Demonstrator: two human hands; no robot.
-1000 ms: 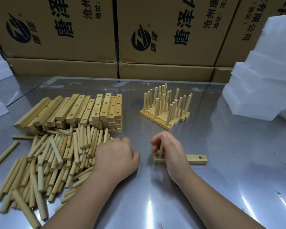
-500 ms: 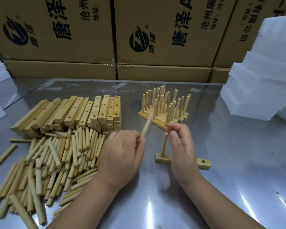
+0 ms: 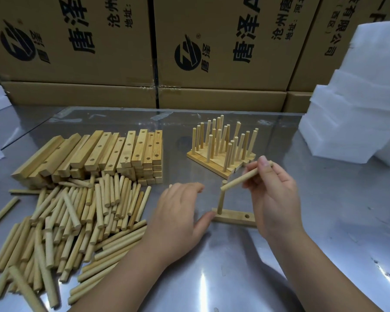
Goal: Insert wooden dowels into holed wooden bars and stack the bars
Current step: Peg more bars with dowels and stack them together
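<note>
Right hand [image 3: 274,197] pinches a dowel [image 3: 241,180], to seat in the bar [image 3: 233,218]; left hand [image 3: 178,212], fingers loose, steadies it.

My right hand [image 3: 277,199] covers the right end of the bar [image 3: 232,218] at centre frame, so I cannot see where it ends. The far tip of the dowel [image 3: 241,180] I pinch is hidden behind my thumb and fingers [image 3: 252,176]. My left hand [image 3: 178,212] shows only its back; whether its palm touches the counter [image 3: 324,221] is hidden, and it covers the right edge of the loose dowels [image 3: 77,221], which run off the lower left. The lower layers of the stack of bars [image 3: 99,152] sit behind those dowels. The printing on the cardboard boxes [image 3: 77,41] is cut by the top edge, and the foam blocks [image 3: 358,109] by the right edge.
</note>
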